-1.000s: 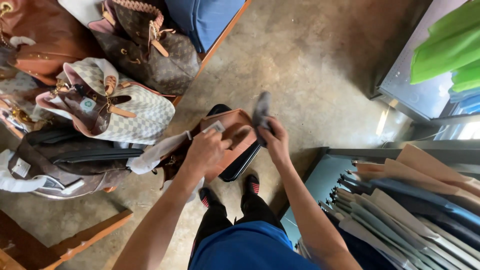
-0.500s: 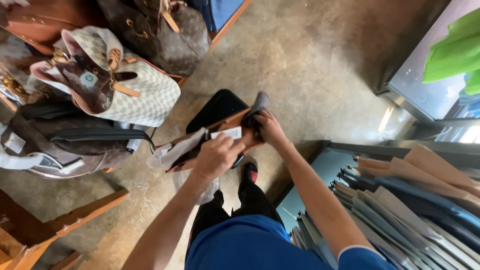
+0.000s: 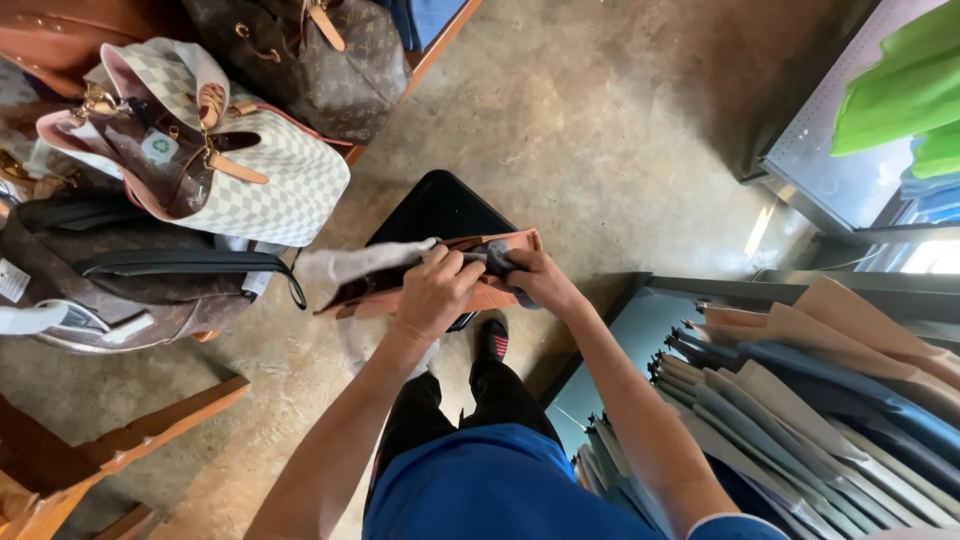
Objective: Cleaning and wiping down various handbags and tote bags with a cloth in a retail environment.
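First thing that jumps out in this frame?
Both hands meet mid-frame on a flat tan bag: the left hand grips its top edge, and the right hand presses a dark cloth against it. At upper left a white checkered handbag sits among brown bags, and hung clothes fill the lower right.

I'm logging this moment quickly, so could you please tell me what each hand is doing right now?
Left hand: closed, gripping the tan leather bag at its top edge.
Right hand: closed on a dark grey cloth at the bag's opening.
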